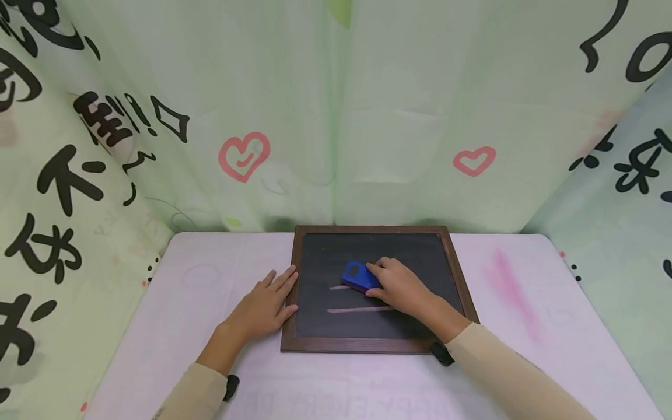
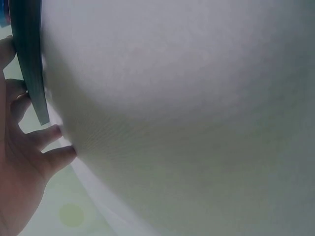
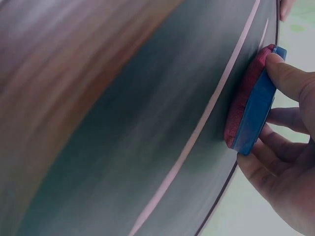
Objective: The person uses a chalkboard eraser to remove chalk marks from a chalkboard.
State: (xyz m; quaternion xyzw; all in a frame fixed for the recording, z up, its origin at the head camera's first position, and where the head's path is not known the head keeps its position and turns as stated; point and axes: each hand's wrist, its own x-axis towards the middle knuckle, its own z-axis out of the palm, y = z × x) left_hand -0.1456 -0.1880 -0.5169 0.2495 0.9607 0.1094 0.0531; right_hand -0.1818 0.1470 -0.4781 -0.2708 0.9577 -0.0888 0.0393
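Observation:
A small chalkboard (image 1: 336, 326) in a brown wooden frame lies on the table. My right hand (image 1: 403, 287) grips a blue chalkboard eraser (image 1: 358, 275), thumb on one side and fingers on the other. In the right wrist view the eraser (image 3: 253, 105) shows a dark red felt pad turned to the board's black surface. Nearest me on the board runs a long pale pink chalk line (image 1: 359, 310); a shorter line (image 1: 338, 287) ends at the eraser. My left hand (image 1: 265, 304) rests with spread fingers at the board's left frame edge, its fingertips on the wood.
The table (image 1: 220, 262) has a whitish cloth with a pink smear (image 1: 511, 286) right of the board. A pale green curtain (image 1: 394, 116) with hearts and black writing hangs right behind the board and along both sides. A black strap piece (image 1: 231, 387) sits at the left wrist.

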